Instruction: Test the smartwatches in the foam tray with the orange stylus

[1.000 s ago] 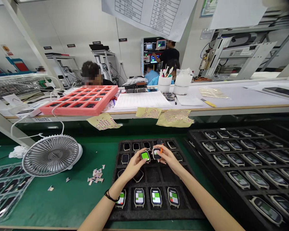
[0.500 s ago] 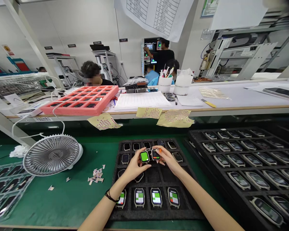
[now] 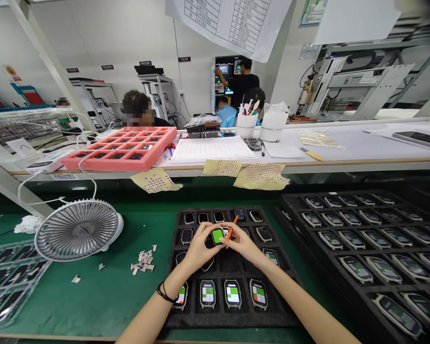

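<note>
Fingers of the left hand pinch a watch body, its square screen lit green, above the middle of the black foam tray. The right hand touches the watch's right edge, fingers clenched on an orange stick.

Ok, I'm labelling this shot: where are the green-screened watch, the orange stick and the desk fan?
green-screened watch [image 3: 217, 235], head view, middle of its lit screen.
orange stick [image 3: 232, 227], head view, mid-shaft.
desk fan [image 3: 76, 230], head view, centre of its grille.
</note>
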The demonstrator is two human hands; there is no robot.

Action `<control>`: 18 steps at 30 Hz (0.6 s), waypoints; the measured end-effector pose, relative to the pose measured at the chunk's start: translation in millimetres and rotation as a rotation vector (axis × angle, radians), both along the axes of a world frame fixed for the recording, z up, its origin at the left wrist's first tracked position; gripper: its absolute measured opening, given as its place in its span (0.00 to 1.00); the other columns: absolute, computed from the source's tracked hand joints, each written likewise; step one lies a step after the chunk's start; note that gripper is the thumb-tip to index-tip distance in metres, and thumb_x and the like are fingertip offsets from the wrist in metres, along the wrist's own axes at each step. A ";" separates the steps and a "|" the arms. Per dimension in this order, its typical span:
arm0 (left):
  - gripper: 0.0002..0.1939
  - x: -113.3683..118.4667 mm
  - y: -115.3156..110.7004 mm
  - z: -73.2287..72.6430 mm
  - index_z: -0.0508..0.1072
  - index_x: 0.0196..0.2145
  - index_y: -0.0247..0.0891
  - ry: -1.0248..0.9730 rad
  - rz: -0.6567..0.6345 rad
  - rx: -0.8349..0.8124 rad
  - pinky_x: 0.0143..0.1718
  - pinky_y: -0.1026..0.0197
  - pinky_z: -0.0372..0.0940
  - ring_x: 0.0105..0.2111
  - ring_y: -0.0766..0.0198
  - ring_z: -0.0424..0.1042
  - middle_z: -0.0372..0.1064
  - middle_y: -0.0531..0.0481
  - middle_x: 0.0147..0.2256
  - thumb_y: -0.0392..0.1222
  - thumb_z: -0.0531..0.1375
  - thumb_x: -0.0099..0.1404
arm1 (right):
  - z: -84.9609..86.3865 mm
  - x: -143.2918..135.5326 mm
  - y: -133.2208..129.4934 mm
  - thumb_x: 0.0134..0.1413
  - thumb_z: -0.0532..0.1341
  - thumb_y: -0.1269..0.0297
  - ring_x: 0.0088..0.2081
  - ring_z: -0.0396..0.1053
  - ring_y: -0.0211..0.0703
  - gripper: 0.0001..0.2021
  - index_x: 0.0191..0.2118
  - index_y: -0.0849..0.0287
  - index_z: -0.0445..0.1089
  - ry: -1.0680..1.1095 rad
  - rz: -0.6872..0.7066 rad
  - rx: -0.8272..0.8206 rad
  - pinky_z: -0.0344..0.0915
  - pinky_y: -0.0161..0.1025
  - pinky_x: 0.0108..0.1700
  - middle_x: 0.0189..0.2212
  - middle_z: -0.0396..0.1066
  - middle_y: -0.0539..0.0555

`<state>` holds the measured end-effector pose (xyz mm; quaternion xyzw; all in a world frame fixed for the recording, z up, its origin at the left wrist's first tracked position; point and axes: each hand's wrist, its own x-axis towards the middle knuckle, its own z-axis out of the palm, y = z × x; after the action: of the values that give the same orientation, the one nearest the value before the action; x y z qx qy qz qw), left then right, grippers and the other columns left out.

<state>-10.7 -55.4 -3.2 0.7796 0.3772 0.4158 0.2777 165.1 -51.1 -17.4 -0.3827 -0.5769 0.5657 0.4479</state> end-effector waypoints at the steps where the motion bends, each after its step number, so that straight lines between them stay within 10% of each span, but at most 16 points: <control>1: 0.25 0.3 0.2 -0.4 0.66 0.52 0.44 -0.001 0.005 0.005 0.44 0.54 0.66 0.44 0.57 0.66 0.62 0.47 0.43 0.34 0.63 0.57 | -0.7 0.2 -0.2 0.44 0.67 0.58 0.38 0.68 0.43 0.22 0.47 0.53 0.65 -0.020 -0.001 0.020 0.67 0.38 0.36 0.37 0.67 0.51; 12: 0.26 -0.6 -0.4 -0.7 0.64 0.54 0.47 0.061 0.029 0.023 0.45 0.53 0.67 0.46 0.55 0.66 0.63 0.47 0.45 0.34 0.62 0.58 | 4.8 1.3 -0.8 0.51 0.62 0.51 0.24 0.61 0.35 0.20 0.49 0.53 0.65 0.015 0.020 -0.037 0.59 0.32 0.22 0.29 0.62 0.48; 18: 0.28 -1.3 0.3 -3.4 0.62 0.55 0.46 0.233 0.032 0.173 0.50 0.49 0.63 0.51 0.53 0.64 0.64 0.45 0.50 0.33 0.62 0.58 | 2.9 -1.6 -5.9 0.55 0.59 0.54 0.35 0.66 0.42 0.21 0.54 0.51 0.63 -0.091 0.000 0.042 0.66 0.38 0.36 0.39 0.67 0.52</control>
<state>-11.9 -55.2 -6.6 0.8374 0.3820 0.3580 0.1572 163.4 -57.0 -14.5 -0.3987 -0.6084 0.5355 0.4291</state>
